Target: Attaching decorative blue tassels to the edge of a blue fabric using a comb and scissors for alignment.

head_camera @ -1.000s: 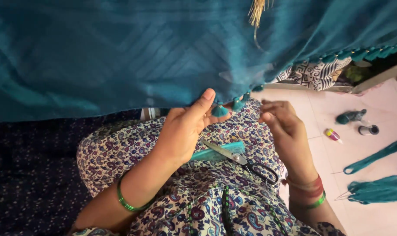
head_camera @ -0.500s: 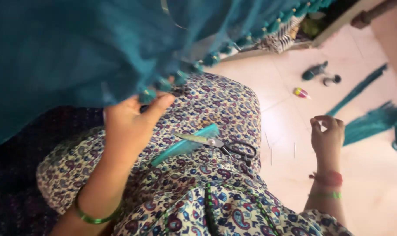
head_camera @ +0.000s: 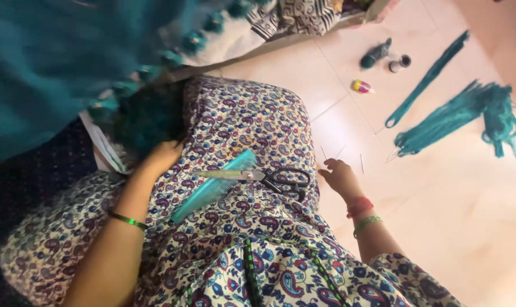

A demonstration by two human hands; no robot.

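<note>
A teal cloth with a row of small tassels along its edge hangs across the upper left. My left hand is pressed into a dark fold of this cloth, its fingertips hidden in the fabric. On my patterned lap lie a teal comb and black-handled scissors, side by side and touching. My right hand is down at the floor to the right of my knee, fingers loosely apart, next to a few thin needles. It holds nothing that I can see.
Bundles of teal thread lie on the pale tiled floor at the right. Farther back are a teal thread spool, a dark spool and a small yellow-and-pink bottle. A patterned cloth lies at the top.
My right hand left the cloth's edge and dropped to the floor beside my knee. My left hand slid left and down along the tasselled edge. The view swung right.
</note>
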